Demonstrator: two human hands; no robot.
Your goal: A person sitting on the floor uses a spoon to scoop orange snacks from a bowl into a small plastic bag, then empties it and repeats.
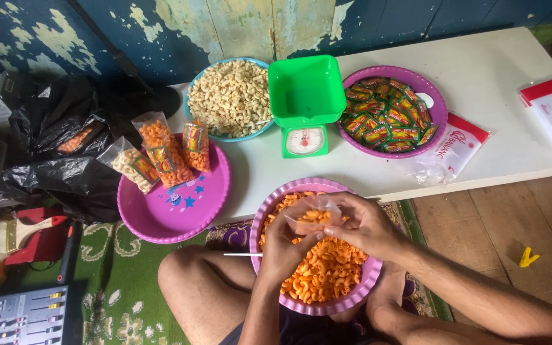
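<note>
Both hands hold a small clear plastic bag [311,214] partly filled with orange macaroni-shaped snacks. My left hand [283,246] grips its near side and my right hand [360,223] pinches its right edge. The bag hangs over a purple bowl [260,220] full of the same orange snacks, resting on my lap. A green kitchen scale [306,102] with an empty tray stands on the white table [499,83] just beyond.
A purple tray [174,211] holds three filled bags. A blue bowl [230,96] of pale snacks and a purple bowl [439,105] of small seasoning sachets flank the scale. Packs of clear bags [455,147] lie at right. Black plastic bags [65,147] sit left.
</note>
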